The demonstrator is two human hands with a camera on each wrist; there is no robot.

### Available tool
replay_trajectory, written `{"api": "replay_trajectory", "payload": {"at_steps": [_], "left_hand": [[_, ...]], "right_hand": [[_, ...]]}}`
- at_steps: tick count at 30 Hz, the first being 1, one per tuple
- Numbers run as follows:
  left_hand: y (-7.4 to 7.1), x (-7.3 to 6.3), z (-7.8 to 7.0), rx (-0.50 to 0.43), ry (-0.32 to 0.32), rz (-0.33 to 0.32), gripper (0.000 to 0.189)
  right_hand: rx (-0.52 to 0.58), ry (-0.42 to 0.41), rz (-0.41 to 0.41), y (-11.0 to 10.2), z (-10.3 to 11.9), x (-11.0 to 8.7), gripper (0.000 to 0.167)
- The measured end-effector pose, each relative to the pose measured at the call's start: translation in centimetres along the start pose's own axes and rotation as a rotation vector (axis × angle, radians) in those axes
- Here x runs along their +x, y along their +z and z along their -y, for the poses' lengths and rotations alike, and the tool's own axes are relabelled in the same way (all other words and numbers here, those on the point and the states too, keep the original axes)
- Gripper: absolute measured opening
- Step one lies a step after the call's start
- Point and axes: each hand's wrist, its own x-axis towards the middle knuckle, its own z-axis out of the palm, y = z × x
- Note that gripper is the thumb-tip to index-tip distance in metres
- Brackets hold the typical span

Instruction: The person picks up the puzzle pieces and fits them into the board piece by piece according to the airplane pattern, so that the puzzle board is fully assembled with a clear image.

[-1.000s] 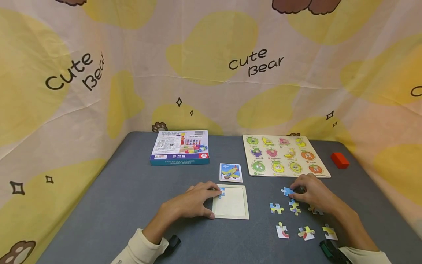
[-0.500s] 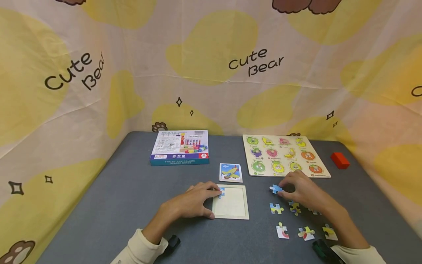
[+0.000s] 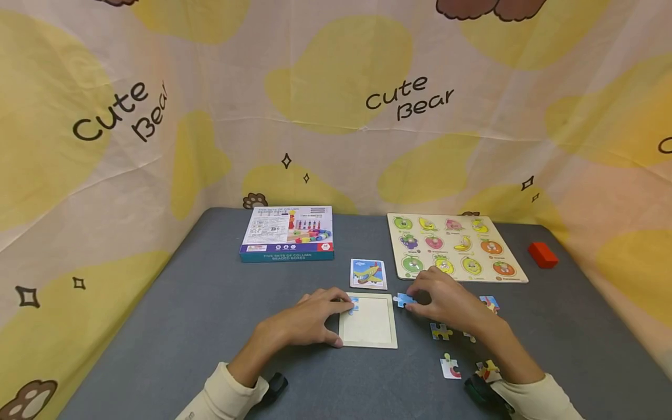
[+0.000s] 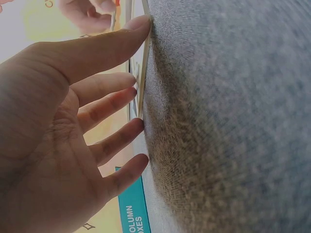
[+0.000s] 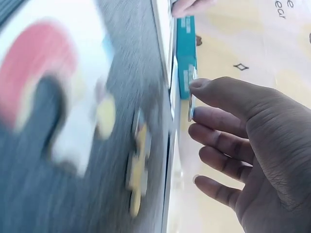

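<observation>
In the head view my right hand [image 3: 446, 297] pinches a blue jigsaw piece [image 3: 403, 300] between thumb and fingers, beside the right edge of a cream puzzle tray [image 3: 370, 333]. The right wrist view shows that piece [image 5: 191, 104] edge-on, held off the table. My left hand [image 3: 310, 319] rests at the tray's left side, its thumb touching the left edge and its fingertips near a blue piece [image 3: 354, 304] in the upper left corner. In the left wrist view the left hand's [image 4: 63, 121] fingers are spread and relaxed along the tray edge. A card with a yellow airplane [image 3: 368, 274] lies behind the tray.
Several loose jigsaw pieces [image 3: 441, 331] lie right of the tray, some partly hidden by the right arm. Behind are a fruit board [image 3: 457, 248], a red block [image 3: 543, 255] and a flat beads box [image 3: 286, 234]. A printed cloth [image 3: 336, 105] surrounds the grey table [image 3: 199, 315].
My right hand has carried the blue jigsaw piece left, from among the loose pieces to just beside the tray's right edge. The left hand has stayed in place on the tray.
</observation>
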Motion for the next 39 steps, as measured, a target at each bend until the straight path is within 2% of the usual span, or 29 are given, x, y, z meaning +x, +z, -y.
{"api": "replay_trajectory", "payload": {"at_steps": [11, 17, 22, 28, 34, 39], "left_hand": [[-0.1, 0.0, 0.0, -0.003, -0.001, 0.004, 0.072], [-0.2, 0.0, -0.1, 0.0, -0.005, -0.001, 0.073], [-0.2, 0.0, -0.2, -0.005, -0.009, 0.002, 0.072], [-0.2, -0.1, -0.2, -0.005, -0.009, 0.001, 0.072], [-0.1, 0.0, -0.1, -0.016, -0.016, 0.003, 0.071], [-0.1, 0.1, -0.1, -0.026, -0.033, 0.01, 0.071]], "right_hand": [[-0.018, -0.066, 0.046, 1.7, 2.6, 2.6, 0.023], [-0.021, -0.084, 0.07, 2.3, 3.8, 3.5, 0.019], [-0.015, -0.078, 0.083, 2.7, 4.5, 4.0, 0.02], [-0.042, -0.13, 0.047, 3.2, 4.9, 4.3, 0.02], [-0.049, -0.108, 0.064, 3.4, 5.3, 4.5, 0.022], [-0.012, -0.107, 0.08, 3.3, 5.3, 4.4, 0.023]]}}
